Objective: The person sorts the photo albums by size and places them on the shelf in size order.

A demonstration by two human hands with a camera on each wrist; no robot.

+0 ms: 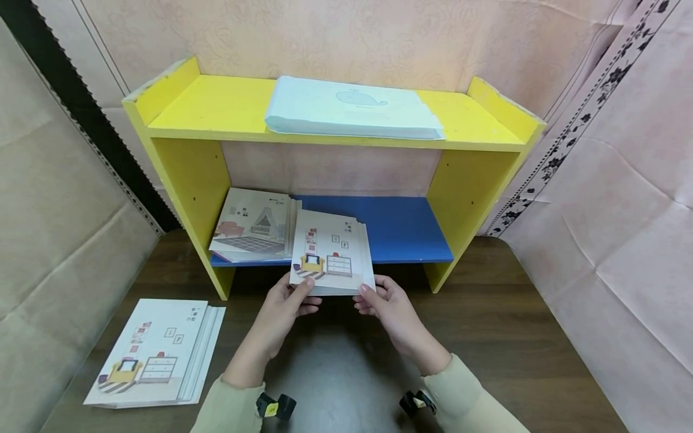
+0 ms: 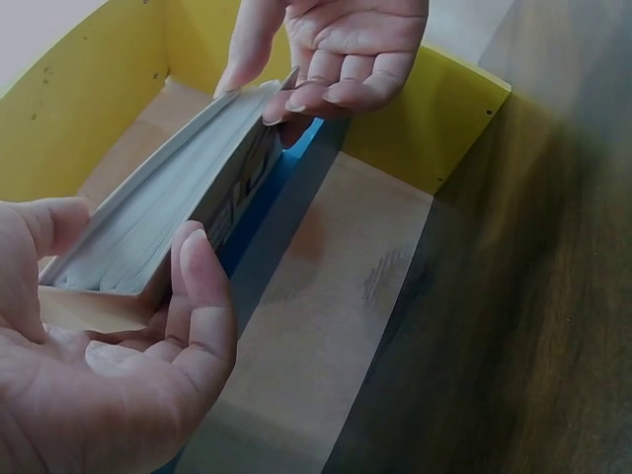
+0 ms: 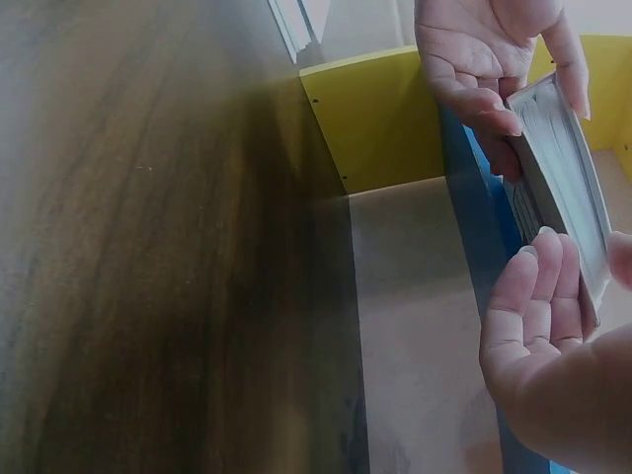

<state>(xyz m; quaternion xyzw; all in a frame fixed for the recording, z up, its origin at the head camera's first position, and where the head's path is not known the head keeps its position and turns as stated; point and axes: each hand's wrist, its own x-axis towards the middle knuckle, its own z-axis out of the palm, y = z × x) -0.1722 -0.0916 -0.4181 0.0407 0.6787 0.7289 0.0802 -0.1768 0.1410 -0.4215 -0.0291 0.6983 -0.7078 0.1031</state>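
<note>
Both hands grip a small stack of notebooks (image 1: 331, 249) by its near corners, thumbs on top and fingers underneath. The top cover shows a yellow armchair and a chest of drawers. My left hand (image 1: 284, 304) has the left corner, my right hand (image 1: 392, 310) the right one. The stack tilts over the front edge of the blue lower shelf (image 1: 397, 231). In the left wrist view the page edges of the notebooks (image 2: 148, 207) face up between the two hands. Beside them on the shelf lies another notebook stack (image 1: 254, 222) with a tent-like drawing on its cover.
A yellow shelf unit (image 1: 189, 198) frames the blue board. On its top lies a pale blue packet (image 1: 354, 108) with a whale drawing. A further notebook stack (image 1: 151, 355) rests on the dark wooden table (image 1: 514, 337) at the left. Patterned cloth hangs on both sides.
</note>
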